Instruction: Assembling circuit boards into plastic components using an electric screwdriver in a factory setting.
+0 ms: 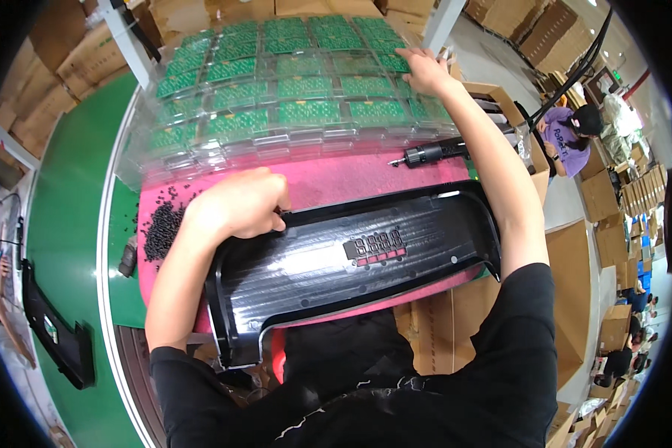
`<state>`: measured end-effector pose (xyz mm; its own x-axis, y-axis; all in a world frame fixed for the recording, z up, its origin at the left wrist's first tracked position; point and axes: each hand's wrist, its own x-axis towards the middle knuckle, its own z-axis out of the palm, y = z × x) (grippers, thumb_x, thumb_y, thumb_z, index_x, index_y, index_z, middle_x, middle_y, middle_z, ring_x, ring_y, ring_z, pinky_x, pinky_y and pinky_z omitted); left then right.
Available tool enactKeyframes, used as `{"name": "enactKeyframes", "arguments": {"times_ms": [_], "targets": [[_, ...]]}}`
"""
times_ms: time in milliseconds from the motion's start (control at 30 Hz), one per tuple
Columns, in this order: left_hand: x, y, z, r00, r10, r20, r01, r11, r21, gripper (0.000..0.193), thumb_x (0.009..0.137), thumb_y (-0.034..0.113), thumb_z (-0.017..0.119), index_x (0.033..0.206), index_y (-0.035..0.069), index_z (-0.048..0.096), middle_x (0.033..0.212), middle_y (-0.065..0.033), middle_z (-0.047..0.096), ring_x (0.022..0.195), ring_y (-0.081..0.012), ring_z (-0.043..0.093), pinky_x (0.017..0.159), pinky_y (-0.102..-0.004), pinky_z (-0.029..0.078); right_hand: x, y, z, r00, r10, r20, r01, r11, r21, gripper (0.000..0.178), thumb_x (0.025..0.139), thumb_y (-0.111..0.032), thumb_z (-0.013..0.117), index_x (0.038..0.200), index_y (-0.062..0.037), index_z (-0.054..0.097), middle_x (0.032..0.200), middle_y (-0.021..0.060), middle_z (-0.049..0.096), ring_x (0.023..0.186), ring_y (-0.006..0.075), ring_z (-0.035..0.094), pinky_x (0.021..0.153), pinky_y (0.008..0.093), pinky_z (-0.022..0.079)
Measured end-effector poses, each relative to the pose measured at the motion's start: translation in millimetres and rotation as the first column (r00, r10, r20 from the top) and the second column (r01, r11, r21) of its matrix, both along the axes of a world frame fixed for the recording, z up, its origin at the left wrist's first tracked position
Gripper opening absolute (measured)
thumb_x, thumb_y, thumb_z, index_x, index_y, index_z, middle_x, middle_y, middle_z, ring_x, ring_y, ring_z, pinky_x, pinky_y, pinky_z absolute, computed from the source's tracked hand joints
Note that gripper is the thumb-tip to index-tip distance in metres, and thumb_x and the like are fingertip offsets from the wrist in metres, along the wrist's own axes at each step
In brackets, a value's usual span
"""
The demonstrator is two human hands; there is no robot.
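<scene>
Black shirt (396,414) beside glossy black panel (317,272)

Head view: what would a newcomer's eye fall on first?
Probably the large glossy black panel across the pink mat, with the left hand at its far edge. Beyond it, the green circuit boards fill clear trays, the right hand at their right side. Small black pieces lie heaped at the mat's left.
</scene>
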<state>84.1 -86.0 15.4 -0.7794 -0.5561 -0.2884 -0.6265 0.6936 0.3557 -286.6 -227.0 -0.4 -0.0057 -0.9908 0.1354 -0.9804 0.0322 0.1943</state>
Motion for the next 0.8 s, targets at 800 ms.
{"name": "enactKeyframes", "arguments": {"times_ms": [800], "targets": [[-34.1,49.0,24.4,0.574,0.257,-0.778,-0.145,0.966,0.212,0.061,0.071,-0.001,0.080,0.127,-0.004,0.056,0.115,-0.0101,0.065,0.099,-0.0145,0.062,0.077,-0.0245,0.053,130.9,252.1,60.6,-0.403,0.116,0.908,-0.238,0.945,-0.226,0.083,0.080,0.007,0.068,0.147,-0.0002,0.020,0.133,0.0206,0.049,0.126,0.0256,0.049,0.107,0.0383,0.042]]}}
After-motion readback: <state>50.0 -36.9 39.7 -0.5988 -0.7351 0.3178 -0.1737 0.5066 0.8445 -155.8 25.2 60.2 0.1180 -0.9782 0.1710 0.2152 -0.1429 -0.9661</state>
